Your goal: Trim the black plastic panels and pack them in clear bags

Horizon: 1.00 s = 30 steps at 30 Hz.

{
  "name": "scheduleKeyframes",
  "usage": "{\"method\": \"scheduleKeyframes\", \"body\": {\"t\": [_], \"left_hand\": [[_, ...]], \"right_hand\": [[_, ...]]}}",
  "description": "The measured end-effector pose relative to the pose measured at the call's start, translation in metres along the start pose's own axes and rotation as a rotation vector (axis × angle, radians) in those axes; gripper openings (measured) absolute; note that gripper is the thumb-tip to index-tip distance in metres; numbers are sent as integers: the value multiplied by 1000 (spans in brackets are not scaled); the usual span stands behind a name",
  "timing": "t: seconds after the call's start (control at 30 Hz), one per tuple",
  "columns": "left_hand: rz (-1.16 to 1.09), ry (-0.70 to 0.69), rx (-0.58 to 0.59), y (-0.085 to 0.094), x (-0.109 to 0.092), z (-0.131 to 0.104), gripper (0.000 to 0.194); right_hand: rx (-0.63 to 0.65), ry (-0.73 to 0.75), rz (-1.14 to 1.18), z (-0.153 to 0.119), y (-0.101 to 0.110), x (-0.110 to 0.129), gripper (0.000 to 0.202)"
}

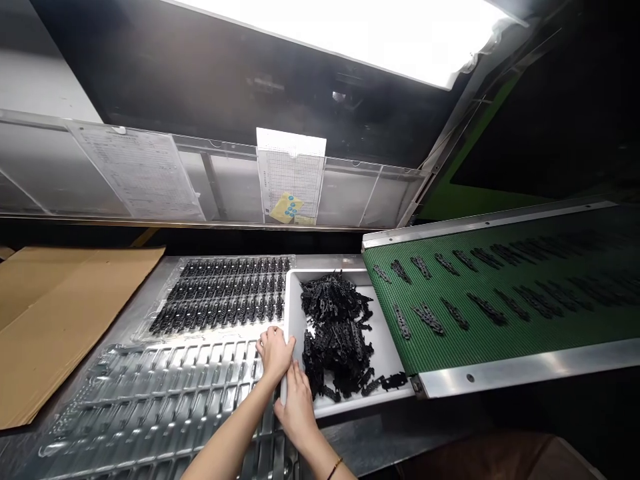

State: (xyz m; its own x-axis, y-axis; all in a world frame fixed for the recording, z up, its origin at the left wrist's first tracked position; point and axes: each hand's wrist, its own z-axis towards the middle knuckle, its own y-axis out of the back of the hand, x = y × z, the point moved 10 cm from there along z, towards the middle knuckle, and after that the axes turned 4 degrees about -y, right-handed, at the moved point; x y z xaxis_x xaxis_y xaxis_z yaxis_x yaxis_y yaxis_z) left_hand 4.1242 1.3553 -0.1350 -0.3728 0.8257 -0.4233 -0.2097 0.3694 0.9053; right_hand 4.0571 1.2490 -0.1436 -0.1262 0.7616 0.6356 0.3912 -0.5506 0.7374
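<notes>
A white plastic bin (393,399) holds a heap of black perforated plastic parts (335,333). My left hand (275,352) is at the bin's left wall, its fingers curled on the outer side and the thumb against the rim. Just nearer to me, my right hand (299,407) lies over the same rim, the thumb outside and the fingers pointing along the wall. To the left, a clear blister tray (145,331) holds rows of black parts. In front of it lies a clear tray with bare slots (165,400), partly covered by my left forearm.
A green conveyor belt (480,280) with two rows of black parts meets the bin's right side, edged by metal rails (530,365). Flat cardboard (65,313) lies at the far left. Behind stands a clear panel with paper sheets (291,173), under a bright lamp (350,27).
</notes>
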Motion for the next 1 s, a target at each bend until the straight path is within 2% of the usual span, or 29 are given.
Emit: {"method": "scheduleKeyframes", "body": {"t": [0.77, 0.9, 1.0], "left_hand": [[-81, 27, 34, -3, 3, -2, 30], [-152, 51, 27, 0, 14, -6, 33], [-216, 81, -24, 19, 34, -16, 39]], "right_hand": [[11, 19, -10, 1, -3, -5, 76], [9, 40, -42, 1, 1, -2, 75], [8, 67, -72, 0, 5, 0, 72]]}}
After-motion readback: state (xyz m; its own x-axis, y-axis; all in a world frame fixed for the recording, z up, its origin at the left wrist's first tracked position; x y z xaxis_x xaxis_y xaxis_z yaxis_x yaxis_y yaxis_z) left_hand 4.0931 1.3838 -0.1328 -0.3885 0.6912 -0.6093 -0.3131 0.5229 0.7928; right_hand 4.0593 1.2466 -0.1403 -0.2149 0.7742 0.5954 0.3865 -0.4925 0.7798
